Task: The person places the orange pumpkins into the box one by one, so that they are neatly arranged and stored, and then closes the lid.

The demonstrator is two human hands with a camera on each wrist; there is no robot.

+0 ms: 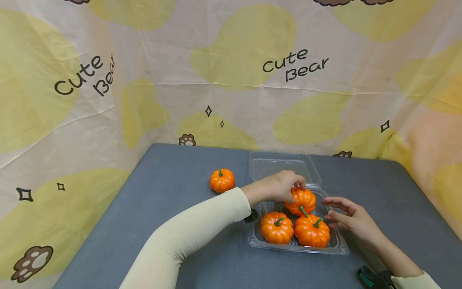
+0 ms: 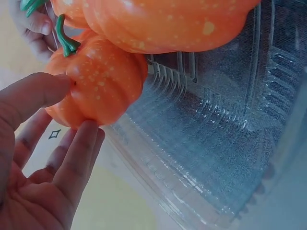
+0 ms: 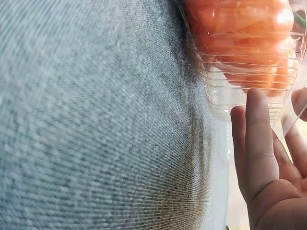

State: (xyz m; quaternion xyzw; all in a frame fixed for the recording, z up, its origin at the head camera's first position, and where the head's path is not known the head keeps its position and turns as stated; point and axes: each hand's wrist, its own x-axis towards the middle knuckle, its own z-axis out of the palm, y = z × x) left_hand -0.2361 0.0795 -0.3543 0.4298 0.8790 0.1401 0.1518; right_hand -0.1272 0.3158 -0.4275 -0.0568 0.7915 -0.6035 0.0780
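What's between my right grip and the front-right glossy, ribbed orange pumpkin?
The clear plastic container's ridged side wall lies between right grip and pumpkin, seen in the right wrist view.

Grey-blue tabletop [image 1: 216, 267] carries open clear container [image 1: 299, 249]; orange pumpkin [image 1: 222, 182] stands left of container.

The left sleeve [image 1: 202, 228] is long, plain and pale cream, close-fitting, creased at the elbow, with a small black piece [image 1: 251, 216] under the wrist. The right sleeve [image 1: 416, 281], showing only its end, matches, beside a black wrist device [image 1: 376, 278] with dark green along it.
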